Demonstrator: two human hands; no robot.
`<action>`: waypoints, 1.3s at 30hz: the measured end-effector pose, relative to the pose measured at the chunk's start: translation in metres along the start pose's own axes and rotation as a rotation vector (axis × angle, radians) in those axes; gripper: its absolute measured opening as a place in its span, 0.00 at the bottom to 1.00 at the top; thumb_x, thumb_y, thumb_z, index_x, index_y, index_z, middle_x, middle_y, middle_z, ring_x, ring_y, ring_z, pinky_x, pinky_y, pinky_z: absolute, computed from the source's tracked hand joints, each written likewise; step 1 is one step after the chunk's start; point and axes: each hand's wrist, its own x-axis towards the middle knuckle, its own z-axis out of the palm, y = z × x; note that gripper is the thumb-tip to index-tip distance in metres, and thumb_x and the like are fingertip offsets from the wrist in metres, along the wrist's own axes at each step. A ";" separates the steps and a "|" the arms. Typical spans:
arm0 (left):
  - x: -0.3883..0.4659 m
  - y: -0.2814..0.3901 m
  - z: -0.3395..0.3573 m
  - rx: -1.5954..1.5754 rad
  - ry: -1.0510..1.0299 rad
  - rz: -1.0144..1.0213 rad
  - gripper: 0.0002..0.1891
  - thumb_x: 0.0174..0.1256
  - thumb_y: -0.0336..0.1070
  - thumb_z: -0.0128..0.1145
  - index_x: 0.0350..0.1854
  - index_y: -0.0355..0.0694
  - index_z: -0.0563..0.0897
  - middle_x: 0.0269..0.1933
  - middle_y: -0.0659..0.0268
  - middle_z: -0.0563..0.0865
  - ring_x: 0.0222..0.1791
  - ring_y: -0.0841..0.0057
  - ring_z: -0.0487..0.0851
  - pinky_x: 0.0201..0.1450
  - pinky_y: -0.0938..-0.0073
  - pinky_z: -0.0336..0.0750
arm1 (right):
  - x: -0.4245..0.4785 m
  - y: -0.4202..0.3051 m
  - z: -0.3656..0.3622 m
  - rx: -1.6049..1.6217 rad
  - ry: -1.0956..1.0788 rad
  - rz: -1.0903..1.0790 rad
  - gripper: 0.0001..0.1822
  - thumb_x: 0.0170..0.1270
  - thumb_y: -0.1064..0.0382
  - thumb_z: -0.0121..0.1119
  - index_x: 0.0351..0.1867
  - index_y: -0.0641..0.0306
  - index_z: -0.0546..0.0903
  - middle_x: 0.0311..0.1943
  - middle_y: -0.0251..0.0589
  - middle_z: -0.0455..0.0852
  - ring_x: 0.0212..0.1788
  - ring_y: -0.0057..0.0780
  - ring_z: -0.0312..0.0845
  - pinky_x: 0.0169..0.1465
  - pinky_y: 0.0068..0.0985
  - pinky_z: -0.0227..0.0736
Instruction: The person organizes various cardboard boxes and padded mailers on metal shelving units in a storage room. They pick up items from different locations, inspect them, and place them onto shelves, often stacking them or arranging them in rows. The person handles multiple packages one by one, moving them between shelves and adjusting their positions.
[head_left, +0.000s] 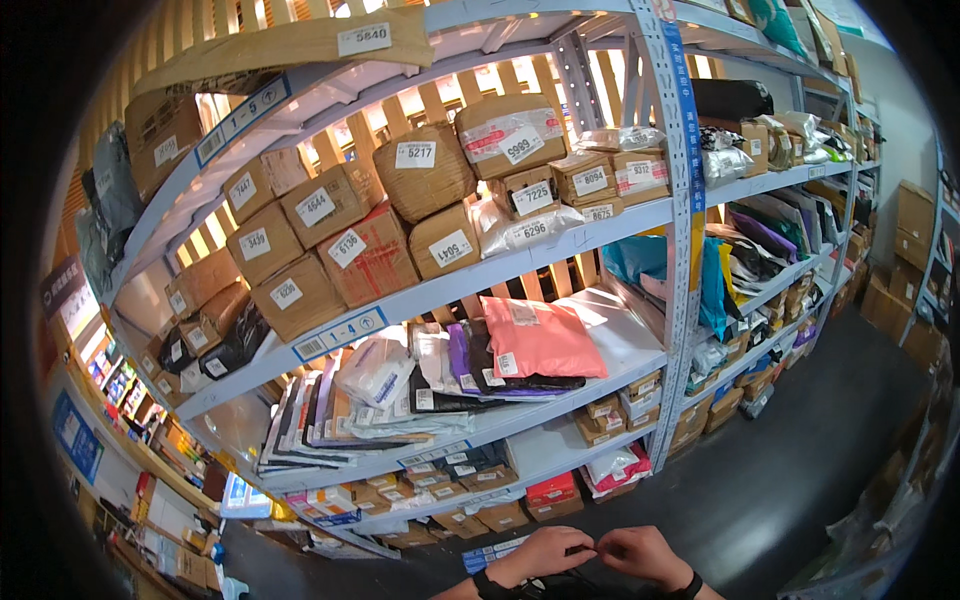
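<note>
My left hand (550, 553) and my right hand (643, 553) are together low in the view, in front of my body. Their fingers are curled and the fingertips nearly meet. Whether something small is pinched between them cannot be made out. A dark band circles each wrist. Beyond my hands stands a grey metal shelving rack (480, 262) loaded with parcels. A pink mailer bag (551, 341) lies on top of other bags on its middle shelf. Nearest above my hands, on the lowest levels, are a red box (551, 489) and a cardboard box (501, 516).
Labelled cardboard boxes (367, 251) are stacked on the upper shelf. Flat mailer bags (322, 420) lean in a row at the middle shelf's left. A perforated upright post (671, 300) divides the racks. Dark floor (795, 420) runs along the right, with cartons (892, 296) farther back.
</note>
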 end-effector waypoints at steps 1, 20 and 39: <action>0.000 -0.002 0.002 0.007 0.001 0.008 0.12 0.70 0.45 0.63 0.45 0.43 0.87 0.40 0.62 0.87 0.40 0.63 0.86 0.43 0.66 0.80 | 0.000 0.002 0.001 0.000 0.006 -0.013 0.10 0.56 0.63 0.71 0.39 0.56 0.86 0.29 0.39 0.88 0.32 0.41 0.87 0.36 0.31 0.81; -0.003 0.004 -0.001 0.033 0.006 0.020 0.14 0.67 0.43 0.64 0.50 0.43 0.86 0.39 0.64 0.88 0.40 0.63 0.87 0.43 0.65 0.80 | 0.010 0.004 -0.004 -0.011 0.012 0.003 0.09 0.54 0.65 0.72 0.38 0.57 0.88 0.28 0.40 0.88 0.30 0.39 0.87 0.34 0.30 0.81; -0.005 0.000 -0.004 0.128 0.040 -0.030 0.12 0.71 0.43 0.57 0.44 0.42 0.86 0.40 0.58 0.88 0.45 0.56 0.86 0.45 0.56 0.79 | 0.010 0.011 0.018 -0.079 0.109 -0.073 0.07 0.52 0.70 0.71 0.34 0.61 0.88 0.27 0.43 0.88 0.27 0.37 0.86 0.32 0.28 0.80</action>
